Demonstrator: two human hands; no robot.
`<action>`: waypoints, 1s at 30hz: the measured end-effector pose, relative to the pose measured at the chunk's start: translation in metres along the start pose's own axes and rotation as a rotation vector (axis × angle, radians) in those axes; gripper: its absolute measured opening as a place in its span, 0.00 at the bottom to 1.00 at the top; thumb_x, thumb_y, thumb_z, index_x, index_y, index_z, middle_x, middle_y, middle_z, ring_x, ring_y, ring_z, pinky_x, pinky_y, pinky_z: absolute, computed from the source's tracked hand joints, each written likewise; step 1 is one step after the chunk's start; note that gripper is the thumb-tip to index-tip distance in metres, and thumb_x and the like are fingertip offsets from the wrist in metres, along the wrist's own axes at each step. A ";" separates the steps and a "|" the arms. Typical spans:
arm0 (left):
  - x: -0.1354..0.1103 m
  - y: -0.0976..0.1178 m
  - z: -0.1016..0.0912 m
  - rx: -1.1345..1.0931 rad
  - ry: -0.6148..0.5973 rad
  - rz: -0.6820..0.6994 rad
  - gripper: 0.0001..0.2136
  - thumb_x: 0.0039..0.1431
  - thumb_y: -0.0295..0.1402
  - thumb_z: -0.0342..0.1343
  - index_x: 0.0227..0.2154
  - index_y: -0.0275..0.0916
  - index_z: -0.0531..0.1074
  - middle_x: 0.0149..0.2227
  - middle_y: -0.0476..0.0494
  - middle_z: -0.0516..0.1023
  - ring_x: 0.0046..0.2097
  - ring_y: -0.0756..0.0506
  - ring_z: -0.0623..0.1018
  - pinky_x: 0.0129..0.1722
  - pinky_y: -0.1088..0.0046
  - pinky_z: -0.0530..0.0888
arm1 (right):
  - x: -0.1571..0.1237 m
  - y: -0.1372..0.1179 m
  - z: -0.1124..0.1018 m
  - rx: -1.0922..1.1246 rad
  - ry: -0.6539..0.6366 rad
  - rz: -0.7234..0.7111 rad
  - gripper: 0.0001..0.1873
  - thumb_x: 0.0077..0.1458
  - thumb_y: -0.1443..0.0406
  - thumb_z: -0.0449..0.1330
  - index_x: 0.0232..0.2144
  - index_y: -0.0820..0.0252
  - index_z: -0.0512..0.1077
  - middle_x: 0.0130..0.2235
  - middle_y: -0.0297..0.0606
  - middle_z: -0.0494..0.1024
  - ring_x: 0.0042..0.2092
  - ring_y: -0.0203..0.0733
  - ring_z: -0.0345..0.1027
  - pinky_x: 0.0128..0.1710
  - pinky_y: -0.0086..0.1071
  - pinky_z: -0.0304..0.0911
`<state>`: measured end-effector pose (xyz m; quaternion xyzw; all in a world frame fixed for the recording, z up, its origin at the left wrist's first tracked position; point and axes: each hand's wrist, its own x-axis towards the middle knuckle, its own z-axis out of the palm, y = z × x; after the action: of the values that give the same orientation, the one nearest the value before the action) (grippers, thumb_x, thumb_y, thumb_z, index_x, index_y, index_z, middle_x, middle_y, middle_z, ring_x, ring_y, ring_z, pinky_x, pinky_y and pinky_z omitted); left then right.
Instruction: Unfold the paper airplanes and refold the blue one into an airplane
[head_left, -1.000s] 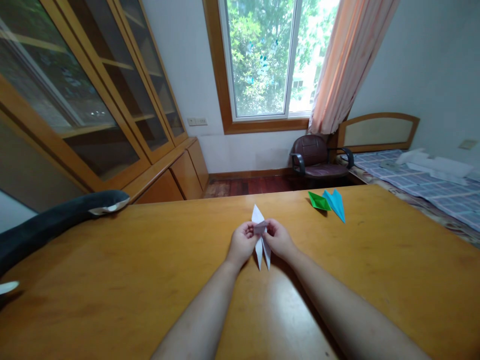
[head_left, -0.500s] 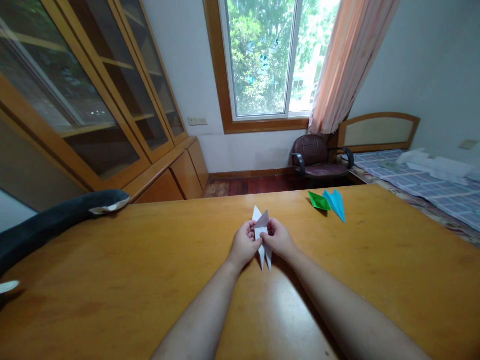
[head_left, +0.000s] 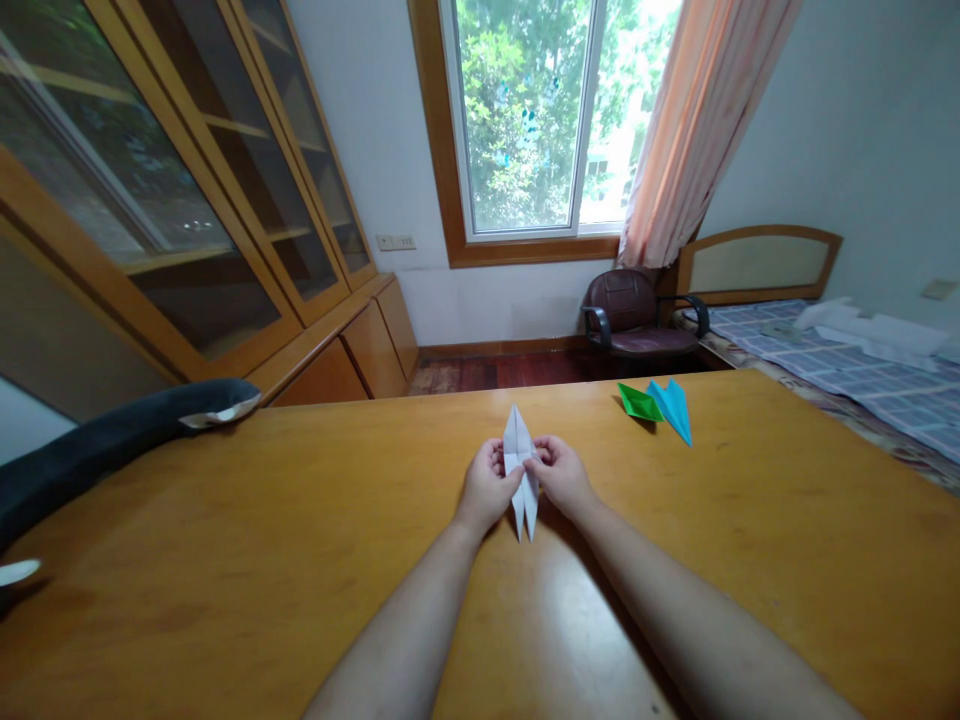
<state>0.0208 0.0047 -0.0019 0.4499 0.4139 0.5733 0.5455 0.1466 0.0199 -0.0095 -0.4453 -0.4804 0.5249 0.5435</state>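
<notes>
A white folded paper (head_left: 517, 435) is held between my two hands above the middle of the wooden table (head_left: 300, 560). It has one sharp point at the top and two narrow points at the bottom, with a crease down its centre. My left hand (head_left: 486, 485) grips its left edge, thumb on the front face and fingers curled behind. On the right edge my right hand (head_left: 562, 472) pinches it, thumb near the centre. The fingertips behind the paper are partly hidden.
Toward the far right of the table lie a green folded paper boat (head_left: 640, 403) and a blue paper plane (head_left: 674, 408), touching or nearly so. A dark curved object with a white patch (head_left: 127, 425) extends over the left side. Beyond the table stands a chair (head_left: 626, 310).
The upper flap, which was tilted to the right and apart from the point behind, now lies in line as a single point. The two lower points have shifted slightly left.
</notes>
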 end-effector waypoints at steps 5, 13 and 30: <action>-0.003 -0.004 -0.004 0.215 0.135 0.118 0.21 0.42 0.30 0.68 0.39 0.40 0.67 0.33 0.48 0.75 0.28 0.50 0.75 0.28 0.76 0.71 | -0.001 -0.003 0.001 0.010 0.098 0.019 0.13 0.33 0.64 0.63 0.25 0.57 0.64 0.17 0.22 0.65 0.19 0.31 0.57 0.21 0.26 0.55; -0.006 0.002 -0.003 0.279 0.104 0.146 0.13 0.40 0.33 0.70 0.28 0.38 0.72 0.26 0.49 0.74 0.28 0.49 0.73 0.27 0.77 0.69 | -0.002 -0.003 0.002 0.285 0.024 0.102 0.19 0.32 0.66 0.66 0.32 0.57 0.68 0.28 0.31 0.77 0.29 0.38 0.70 0.31 0.31 0.64; 0.001 0.006 -0.006 -0.056 0.094 -0.039 0.12 0.43 0.36 0.68 0.29 0.35 0.74 0.25 0.48 0.78 0.26 0.51 0.75 0.28 0.78 0.71 | -0.003 -0.003 -0.001 0.337 -0.018 0.173 0.15 0.32 0.61 0.70 0.21 0.59 0.68 0.23 0.31 0.75 0.25 0.36 0.66 0.30 0.31 0.62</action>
<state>0.0133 0.0054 0.0020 0.3991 0.4315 0.5943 0.5489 0.1485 0.0166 -0.0070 -0.3827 -0.3506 0.6467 0.5589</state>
